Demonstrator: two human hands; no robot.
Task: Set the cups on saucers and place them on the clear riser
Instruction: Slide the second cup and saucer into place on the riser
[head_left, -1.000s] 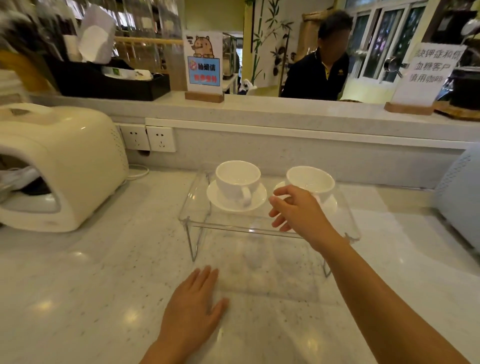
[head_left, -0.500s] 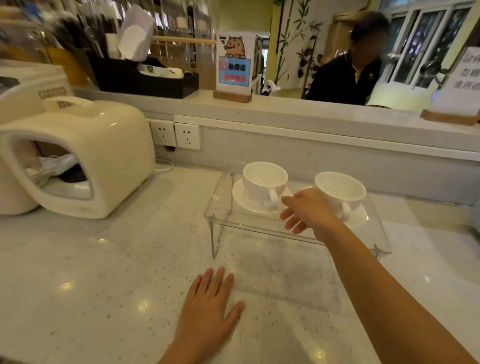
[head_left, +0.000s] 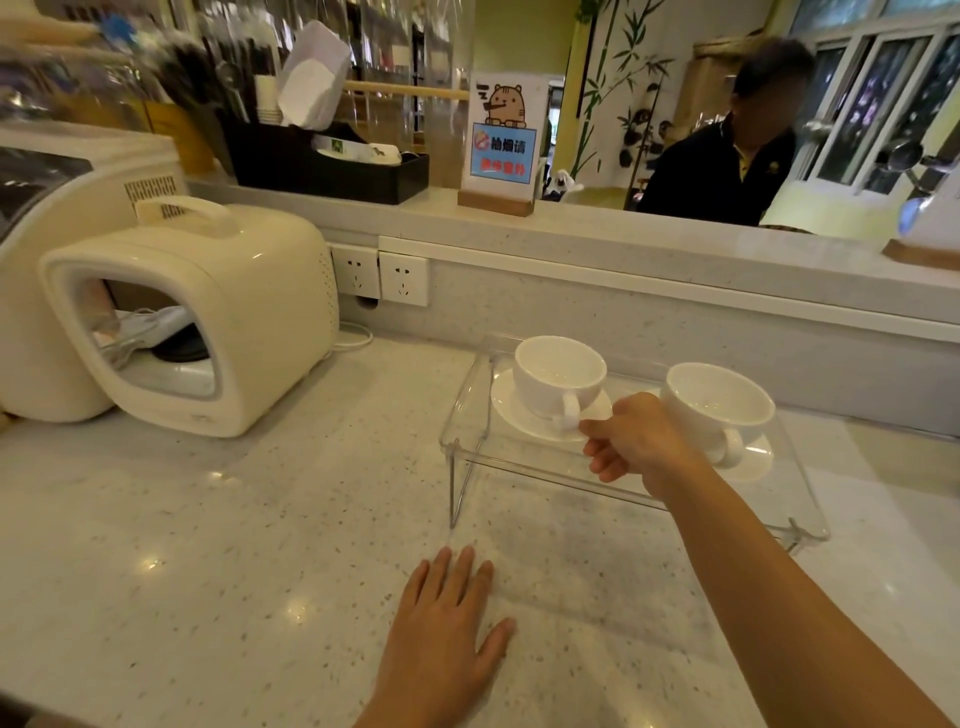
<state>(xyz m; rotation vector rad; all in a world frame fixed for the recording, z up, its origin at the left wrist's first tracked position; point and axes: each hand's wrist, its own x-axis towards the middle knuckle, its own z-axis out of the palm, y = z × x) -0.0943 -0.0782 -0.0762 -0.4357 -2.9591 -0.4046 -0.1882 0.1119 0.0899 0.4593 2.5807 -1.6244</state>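
Two white cups stand on white saucers on top of the clear riser (head_left: 511, 459). The left cup (head_left: 558, 371) sits on its saucer (head_left: 511, 415) with the handle facing me. To the right are the other cup (head_left: 719, 402) and its saucer (head_left: 756, 462). My right hand (head_left: 636, 441) hovers over the riser's front edge between the two cups. Its fingers are loosely curled, holding nothing, and the index tip is close to the left cup's handle. My left hand (head_left: 441, 623) lies flat and spread on the counter in front of the riser.
A cream rounded appliance (head_left: 218, 312) stands on the counter at left, with wall sockets (head_left: 379, 275) behind it. The raised ledge holds a black organiser (head_left: 322, 166) and a sign (head_left: 501, 140). A person (head_left: 727, 166) stands beyond the ledge.
My right hand has drawn back from the right cup and shifted left, to between the two cups. The left hand stays flat on the counter. The view has panned left.
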